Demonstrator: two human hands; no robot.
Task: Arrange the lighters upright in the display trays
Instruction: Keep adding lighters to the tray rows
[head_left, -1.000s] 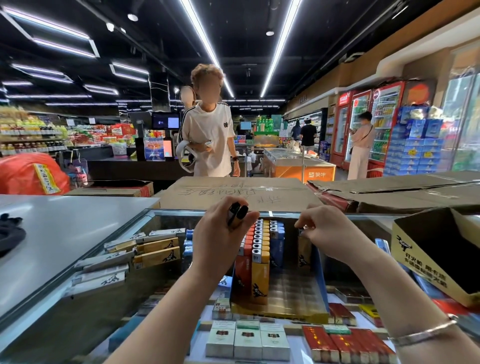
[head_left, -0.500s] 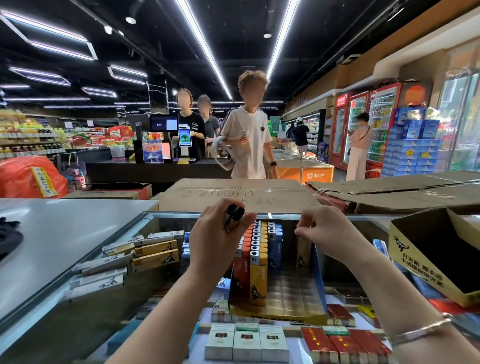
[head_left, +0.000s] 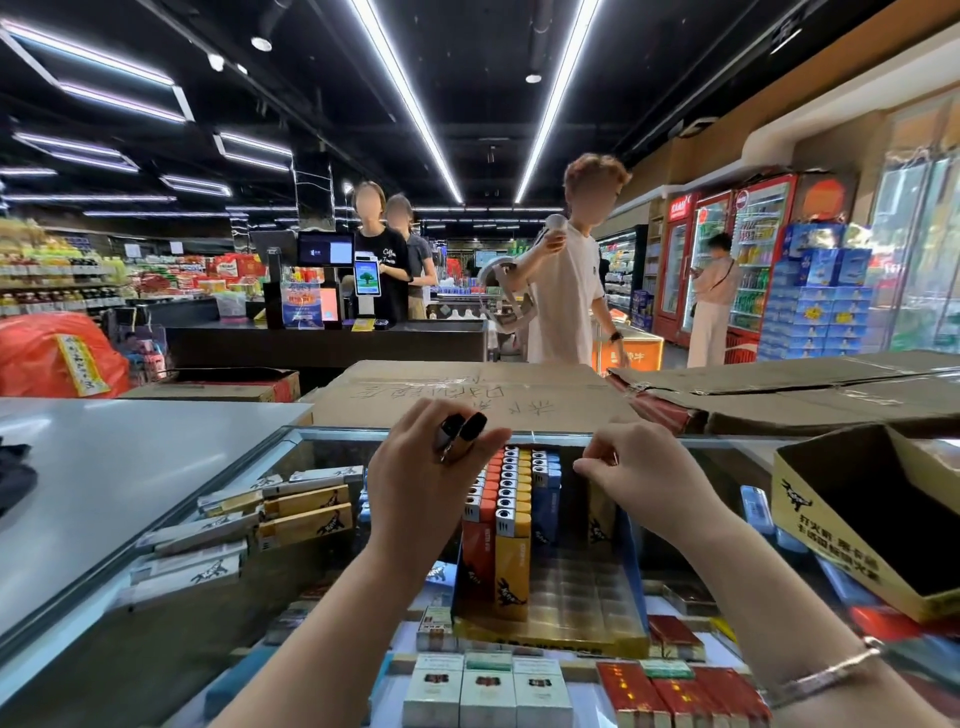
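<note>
A: What lies farthest left of the grips?

B: A grey tabletop (head_left: 130, 467), then flat lighter packs (head_left: 291, 512) stacked beside the glass edge, left of the left hand (head_left: 423, 499).

A: And that hand's grip?

B: Its fingers are curled round two dark-capped lighters (head_left: 462, 428), held above the display tray (head_left: 550, 631), caps poking up past the knuckles.

A: Between the two hands?

B: Rows of lighters (head_left: 511, 499) stand upright in the tray: orange, yellow, then blue. They fill its far left part; the near cells show bare.

A: The right hand (head_left: 644, 473)?

B: Fingers curled in a narrow pinch over the tray's far right side. Whether it holds anything, I cannot tell. A bracelet (head_left: 826, 670) sits on that wrist.

A: Right of it?

B: An open cardboard box (head_left: 831, 525) on the glass. Below both grips, cigarette packs (head_left: 488, 691) under the glass.
</note>
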